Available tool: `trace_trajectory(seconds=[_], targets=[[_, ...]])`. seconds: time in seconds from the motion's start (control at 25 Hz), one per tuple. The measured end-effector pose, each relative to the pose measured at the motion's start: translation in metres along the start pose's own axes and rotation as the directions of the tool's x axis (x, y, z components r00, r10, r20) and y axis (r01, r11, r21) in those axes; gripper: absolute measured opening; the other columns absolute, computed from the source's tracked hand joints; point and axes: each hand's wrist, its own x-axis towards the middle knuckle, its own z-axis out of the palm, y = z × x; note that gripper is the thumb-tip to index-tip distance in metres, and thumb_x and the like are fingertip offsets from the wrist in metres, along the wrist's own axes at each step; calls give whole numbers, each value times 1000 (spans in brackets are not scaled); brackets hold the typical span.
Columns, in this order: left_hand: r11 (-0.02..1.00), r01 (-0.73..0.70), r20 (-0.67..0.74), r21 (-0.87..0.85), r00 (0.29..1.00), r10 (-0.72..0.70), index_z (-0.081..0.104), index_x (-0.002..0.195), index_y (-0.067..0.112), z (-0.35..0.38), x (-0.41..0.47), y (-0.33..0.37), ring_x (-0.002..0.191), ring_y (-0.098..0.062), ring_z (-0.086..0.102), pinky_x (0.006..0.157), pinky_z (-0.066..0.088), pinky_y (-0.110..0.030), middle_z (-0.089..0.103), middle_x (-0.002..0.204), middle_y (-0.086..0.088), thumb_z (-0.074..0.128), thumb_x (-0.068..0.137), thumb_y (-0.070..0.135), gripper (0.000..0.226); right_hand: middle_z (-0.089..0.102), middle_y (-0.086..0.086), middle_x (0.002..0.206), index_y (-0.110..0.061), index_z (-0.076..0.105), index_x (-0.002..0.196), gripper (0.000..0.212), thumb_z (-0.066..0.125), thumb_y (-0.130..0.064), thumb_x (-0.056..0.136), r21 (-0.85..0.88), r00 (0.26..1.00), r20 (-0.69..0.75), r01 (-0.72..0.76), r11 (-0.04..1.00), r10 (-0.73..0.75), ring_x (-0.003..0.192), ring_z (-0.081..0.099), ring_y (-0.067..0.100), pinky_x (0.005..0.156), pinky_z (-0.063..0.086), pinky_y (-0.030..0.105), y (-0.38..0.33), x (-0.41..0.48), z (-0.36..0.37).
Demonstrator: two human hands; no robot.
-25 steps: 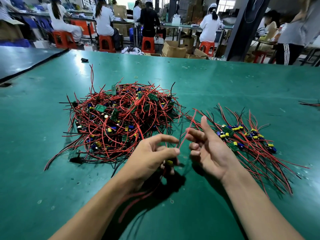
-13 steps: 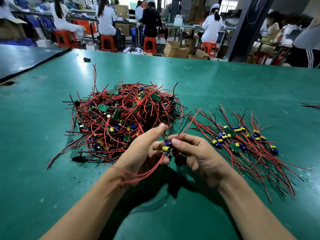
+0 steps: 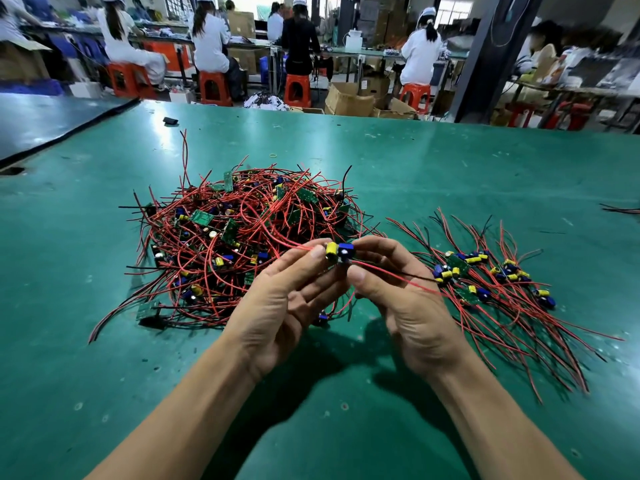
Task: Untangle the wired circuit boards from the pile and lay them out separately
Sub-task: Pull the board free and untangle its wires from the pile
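Green worktop (image 3: 450, 161): our left grip (image 3: 277, 306), right grip (image 3: 412, 306) pinch one circuit board (image 3: 338, 252); pile (image 3: 242, 237) beyond left grip, laid-out boards (image 3: 485, 275) beside right grip; far cardboard boxes (image 3: 346, 97), contents unseen.

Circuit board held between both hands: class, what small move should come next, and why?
Probably carry the board rightward and lay it beside the sorted row: the left hand and right hand pinch it near the tangled pile, wires trailing rightward.
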Motion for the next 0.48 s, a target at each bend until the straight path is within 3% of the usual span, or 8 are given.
trace_trajectory(seconds=[0.12, 0.24, 0.36, 0.48], targets=[[1000, -7, -35, 16, 999, 7, 81, 88, 18, -4, 1, 9, 73, -16, 73, 67, 60, -29, 76, 88, -6, 65, 78, 21, 19, 76, 3, 112, -25, 78, 109, 35, 77, -8, 79, -10, 992, 84, -92, 996, 92, 99, 70, 11, 77, 53, 19, -4, -1, -7], [986, 7, -12, 169, 1000, -5, 80, 89, 18, -3, -3, 8, 69, -16, 71, 64, 59, -27, 71, 77, -4, 63, 79, 25, 21, 76, 4, 107, -24, 79, 105, 31, 78, -24, 74, 11, 983, 19, -182, 983, 181, 83, 68, 11, 68, 51, 19, -6, 2, -10], [927, 37, 59, 374, 996, -64, 79, 89, 14, 1, -6, -4, 62, -19, 68, 58, 55, -26, 72, 79, -9, 67, 78, 26, 20, 73, 4, 97, -19, 79, 106, 39, 82, -39, 73, -9, 970, 34, -240, 971, 240, 74, 62, 13, 61, 48, 22, -3, 2, -9], [855, 50, 31, 517, 997, -77, 77, 87, 6, 0, -7, -16, 59, -21, 68, 64, 54, -30, 73, 79, -15, 69, 84, 19, 16, 71, 12, 91, -14, 77, 106, 35, 81, -35, 79, -104, 949, 43, -305, 946, 311, 71, 62, 18, 57, 50, 28, 2, -2, -6]])
